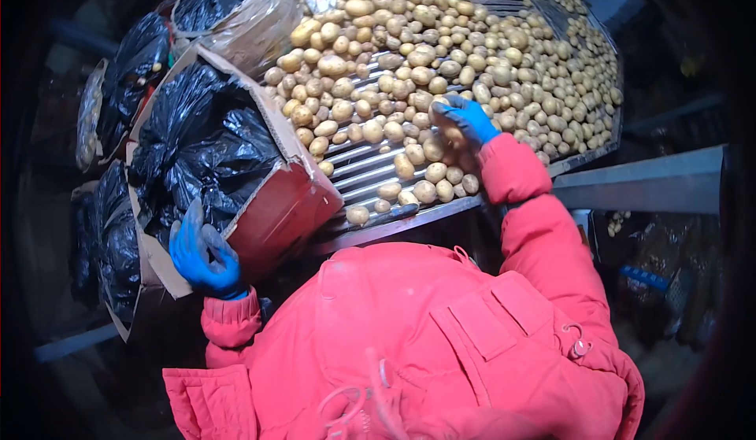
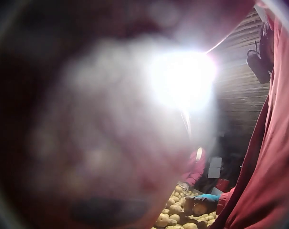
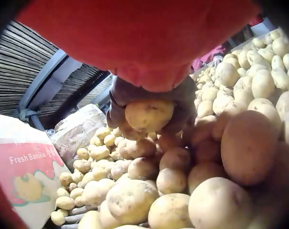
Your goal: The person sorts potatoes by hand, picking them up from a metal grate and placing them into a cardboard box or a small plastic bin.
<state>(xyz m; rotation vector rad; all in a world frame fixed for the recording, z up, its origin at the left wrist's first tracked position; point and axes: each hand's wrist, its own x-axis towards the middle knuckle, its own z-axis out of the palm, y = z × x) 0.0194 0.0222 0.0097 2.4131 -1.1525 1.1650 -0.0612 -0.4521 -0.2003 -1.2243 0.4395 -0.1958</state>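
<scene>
Many potatoes [image 1: 409,86] are spread over a slatted metal table [image 1: 362,168]. Among them, near the table's front edge, is my right hand [image 1: 468,119] in a blue and grey glove. The right wrist view shows that hand [image 3: 151,102] curled round one potato [image 3: 149,115], just above the others. My left hand [image 1: 203,255], gloved in blue, is at the near side of a cardboard box [image 1: 276,216] lined with a black bag [image 1: 205,145]. Its fingers are bent with nothing seen in them, beside the box flap. The left wrist view is mostly blurred.
More bagged boxes [image 1: 130,70] stand at the left, and a clear plastic bag [image 1: 252,35] lies over one behind. A metal beam [image 1: 646,184] runs off to the right of the table. Another person's sleeve [image 2: 196,167] shows across the potatoes.
</scene>
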